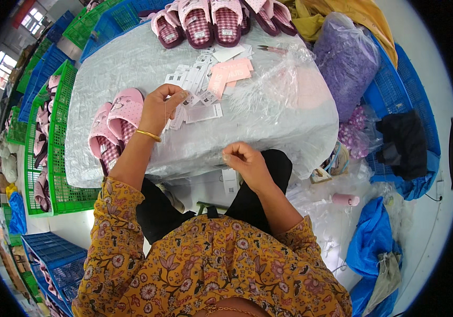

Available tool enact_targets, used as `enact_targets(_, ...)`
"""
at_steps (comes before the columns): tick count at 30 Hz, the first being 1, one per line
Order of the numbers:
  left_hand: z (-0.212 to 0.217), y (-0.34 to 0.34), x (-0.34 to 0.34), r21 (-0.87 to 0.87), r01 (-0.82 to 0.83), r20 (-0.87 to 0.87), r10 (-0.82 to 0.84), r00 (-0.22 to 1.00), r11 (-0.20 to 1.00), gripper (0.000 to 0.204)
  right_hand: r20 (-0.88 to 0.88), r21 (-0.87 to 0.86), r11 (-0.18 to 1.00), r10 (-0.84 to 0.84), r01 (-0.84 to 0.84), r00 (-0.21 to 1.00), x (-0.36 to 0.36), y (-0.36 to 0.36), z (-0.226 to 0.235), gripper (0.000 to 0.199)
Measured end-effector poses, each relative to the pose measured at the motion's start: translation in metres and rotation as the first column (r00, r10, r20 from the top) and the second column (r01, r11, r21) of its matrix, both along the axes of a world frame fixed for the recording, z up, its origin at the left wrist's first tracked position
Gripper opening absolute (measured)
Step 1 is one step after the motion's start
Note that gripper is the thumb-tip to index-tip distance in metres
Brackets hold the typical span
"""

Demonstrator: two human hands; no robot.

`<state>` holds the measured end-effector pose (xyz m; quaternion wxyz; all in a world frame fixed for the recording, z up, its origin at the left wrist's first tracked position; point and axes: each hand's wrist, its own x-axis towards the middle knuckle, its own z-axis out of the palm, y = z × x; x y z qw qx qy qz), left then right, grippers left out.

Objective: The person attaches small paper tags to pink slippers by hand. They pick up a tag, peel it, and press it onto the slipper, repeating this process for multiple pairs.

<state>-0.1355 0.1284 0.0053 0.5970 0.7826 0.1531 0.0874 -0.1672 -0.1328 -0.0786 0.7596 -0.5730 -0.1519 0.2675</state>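
My left hand is over the table, thumb and forefinger pinched together at the edge of a loose pile of white paper tags. A thin strand seems to show by its fingers, but what they hold is too fine to make out. Above my lap my right hand is also closed in a pinch. Just below its fingers hangs a white hang tag with a small dark printed square. A pair of pink slippers with checked insoles lies left of my left hand. Pink cards overlap the tags.
More pink slippers line the far edge of the plastic-covered table. Clear plastic bags lie at its right. Green crates with slippers stand left. A bag of purple material and blue crates are right.
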Motion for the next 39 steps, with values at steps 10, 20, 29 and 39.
enact_targets(10,-0.01,-0.024,-0.012,-0.343,0.067,0.167,-0.009,0.986,0.937,0.012,-0.209,0.088,0.98,-0.159,0.18,0.965,0.034,0.065,0.069,0.04)
enact_targets(20,-0.011,-0.028,-0.021,-0.365,0.085,0.168,-0.024,0.986,0.927,0.014,-0.219,0.105,0.965,-0.215,0.242,0.952,0.038,0.073,0.056,0.03)
enact_targets(29,-0.01,-0.024,-0.04,-0.116,0.261,0.209,-0.233,0.95,0.958,0.017,-0.13,0.123,0.966,-0.211,0.227,0.969,0.035,0.07,0.055,0.016)
enact_targets(39,0.0,-0.014,-0.045,-0.143,0.399,0.038,-0.398,0.917,0.906,0.018,0.251,-0.081,0.994,-0.051,0.074,0.967,0.026,0.053,0.071,0.011)
